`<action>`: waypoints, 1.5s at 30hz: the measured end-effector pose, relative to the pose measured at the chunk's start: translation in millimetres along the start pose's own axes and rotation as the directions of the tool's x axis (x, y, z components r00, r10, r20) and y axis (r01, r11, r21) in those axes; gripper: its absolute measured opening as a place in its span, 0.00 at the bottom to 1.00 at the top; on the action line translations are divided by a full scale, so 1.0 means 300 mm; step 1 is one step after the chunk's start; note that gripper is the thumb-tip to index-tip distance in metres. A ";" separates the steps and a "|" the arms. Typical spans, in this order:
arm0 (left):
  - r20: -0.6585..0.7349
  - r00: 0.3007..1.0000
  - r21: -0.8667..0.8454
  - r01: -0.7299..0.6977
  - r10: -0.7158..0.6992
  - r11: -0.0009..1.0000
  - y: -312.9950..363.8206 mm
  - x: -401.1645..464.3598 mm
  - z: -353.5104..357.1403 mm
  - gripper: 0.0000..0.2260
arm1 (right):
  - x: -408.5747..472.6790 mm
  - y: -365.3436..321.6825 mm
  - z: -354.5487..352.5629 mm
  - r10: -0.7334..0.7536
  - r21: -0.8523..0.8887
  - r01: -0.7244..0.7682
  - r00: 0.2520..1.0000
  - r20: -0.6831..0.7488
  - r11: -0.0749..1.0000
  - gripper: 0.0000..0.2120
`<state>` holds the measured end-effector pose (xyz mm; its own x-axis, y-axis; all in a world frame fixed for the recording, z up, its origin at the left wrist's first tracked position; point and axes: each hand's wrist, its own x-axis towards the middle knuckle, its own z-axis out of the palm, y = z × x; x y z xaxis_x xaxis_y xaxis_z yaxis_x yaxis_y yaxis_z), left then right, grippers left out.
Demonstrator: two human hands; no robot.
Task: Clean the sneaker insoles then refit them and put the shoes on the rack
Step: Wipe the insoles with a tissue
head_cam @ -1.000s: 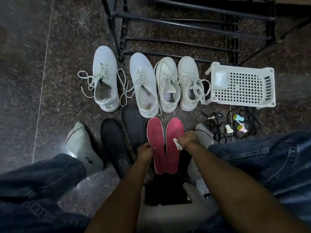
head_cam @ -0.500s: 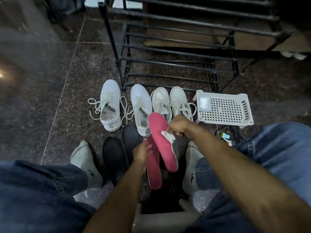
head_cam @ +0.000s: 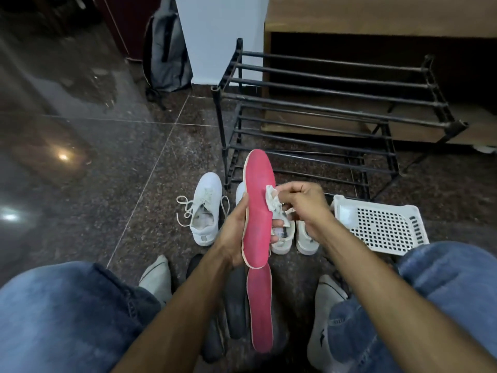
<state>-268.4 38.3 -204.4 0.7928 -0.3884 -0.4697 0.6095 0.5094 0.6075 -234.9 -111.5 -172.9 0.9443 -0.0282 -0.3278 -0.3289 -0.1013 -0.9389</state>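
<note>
My left hand [head_cam: 234, 232] grips a pink insole [head_cam: 258, 208] by its lower half and holds it upright in front of me. My right hand [head_cam: 301, 203] pinches a small white cloth [head_cam: 272, 198] against the insole's right edge. A second pink insole [head_cam: 261, 308] lies on the floor below, with dark grey insoles [head_cam: 234, 305] beside it on the left. White sneakers stand on the floor: one with loose laces [head_cam: 205, 211] at left, two more [head_cam: 294, 236] partly hidden behind my hands. The black metal shoe rack [head_cam: 336, 125] stands behind them.
A white perforated plastic basket [head_cam: 382, 227] lies on the floor at right. My jeans-clad knees and white-socked feet [head_cam: 157, 275] frame the insoles. A grey backpack [head_cam: 166, 49] leans against the wall at the back left. Dark polished floor stretches to the left.
My left hand has taken the lifted pink insole and raised it higher, now upright. My right hand has moved the cloth to its upper part. The camera has tilted up.
</note>
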 end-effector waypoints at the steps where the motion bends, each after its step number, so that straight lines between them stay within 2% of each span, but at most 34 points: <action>1: -0.019 1.000 0.003 -0.012 0.012 1.000 0.016 -0.007 -0.004 0.28 | -0.009 -0.011 0.013 -0.114 -0.027 0.113 0.993 -0.022 0.993 0.06; 4: -0.005 0.998 -0.063 -0.062 0.062 0.996 0.045 -0.008 -0.021 0.31 | -0.016 -0.037 0.045 -0.367 -0.054 0.367 0.930 0.001 0.929 0.05; 7: 0.041 0.995 -0.174 -0.083 0.091 0.981 0.024 -0.006 -0.001 0.25 | -0.009 -0.005 0.086 -0.490 -0.274 0.485 0.870 0.056 0.830 0.03; 10: 0.039 0.996 -0.269 -0.068 0.081 0.961 -0.011 0.003 -0.009 0.22 | -0.032 0.045 0.110 -0.515 -0.480 0.504 0.848 0.120 0.718 0.05; 11: 0.030 0.996 -0.289 -0.068 0.080 0.955 -0.010 0.005 -0.019 0.22 | -0.045 0.053 0.110 -0.504 -0.511 0.519 0.844 0.180 0.686 0.05; 13: -0.003 0.997 -0.300 -0.075 0.078 0.951 0.004 0.012 -0.048 0.25 | -0.076 0.059 0.103 -0.420 -0.501 0.567 0.823 0.383 0.654 0.06; 15: -0.017 0.998 -0.306 -0.058 0.056 0.950 0.020 0.026 -0.072 0.30 | -0.107 0.055 0.104 -0.352 -0.493 0.628 0.763 0.543 0.602 0.06; 17: -0.005 0.999 -0.315 -0.046 0.047 0.948 0.028 0.027 -0.066 0.30 | -0.110 0.040 0.110 -0.405 -0.537 0.673 0.738 0.540 0.509 0.05; 20: 0.044 0.998 -0.308 -0.035 0.051 0.951 0.000 0.017 -0.017 0.26 | -0.052 0.006 0.111 -0.560 -0.690 0.602 0.758 0.335 0.402 0.05; 22: 0.065 0.997 -0.243 -0.016 0.032 0.970 -0.022 0.011 0.014 0.24 | -0.001 -0.019 0.096 -0.565 -0.769 0.472 0.805 0.179 0.430 0.06; 23: 0.067 0.997 -0.223 -0.014 0.029 0.975 -0.026 0.007 0.020 0.24 | 0.014 -0.023 0.094 -0.536 -0.776 0.439 0.830 0.156 0.454 0.06; 25: 0.046 0.998 -0.230 -0.026 0.038 0.973 -0.016 0.004 0.012 0.24 | 0.010 -0.019 0.098 -0.488 -0.747 0.479 0.840 0.236 0.462 0.07; 30: -0.020 0.996 -0.227 -0.087 0.085 0.970 0.027 0.007 -0.053 0.28 | -0.072 -0.001 0.083 -0.364 -0.597 0.636 0.771 0.523 0.489 0.06; 32: -0.049 0.996 -0.198 -0.083 0.075 0.977 0.032 0.011 -0.061 0.31 | -0.108 0.003 0.088 -0.356 -0.597 0.671 0.741 0.570 0.439 0.07; 36: 0.006 0.994 -0.229 -0.106 0.110 0.968 0.026 -0.010 -0.020 0.27 | -0.113 -0.023 0.103 -0.469 -0.733 0.597 0.775 0.424 0.325 0.09; 38: 0.045 0.995 -0.188 -0.074 0.084 0.979 -0.003 -0.027 0.018 0.24 | -0.088 -0.049 0.080 -0.483 -0.810 0.484 0.824 0.296 0.331 0.09; 40: 0.078 0.996 -0.152 -0.040 0.052 0.988 -0.027 -0.039 0.041 0.23 | -0.078 -0.066 0.057 -0.487 -0.834 0.395 0.855 0.180 0.384 0.09; 42: 0.069 0.996 -0.131 -0.049 0.058 0.990 -0.021 -0.046 0.042 0.23 | -0.093 -0.062 0.058 -0.493 -0.833 0.402 0.850 0.186 0.380 0.09; 45: 0.028 0.996 -0.146 -0.079 0.084 0.986 -0.002 -0.040 0.007 0.25 | -0.131 -0.038 0.072 -0.393 -0.758 0.505 0.850 0.352 0.414 0.07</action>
<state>-278.4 40.9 -197.6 0.8410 -0.3656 -0.3989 0.5379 0.6449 0.5430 -268.4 -87.6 -151.8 0.9293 0.3655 0.0531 0.3455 -0.8095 -0.4747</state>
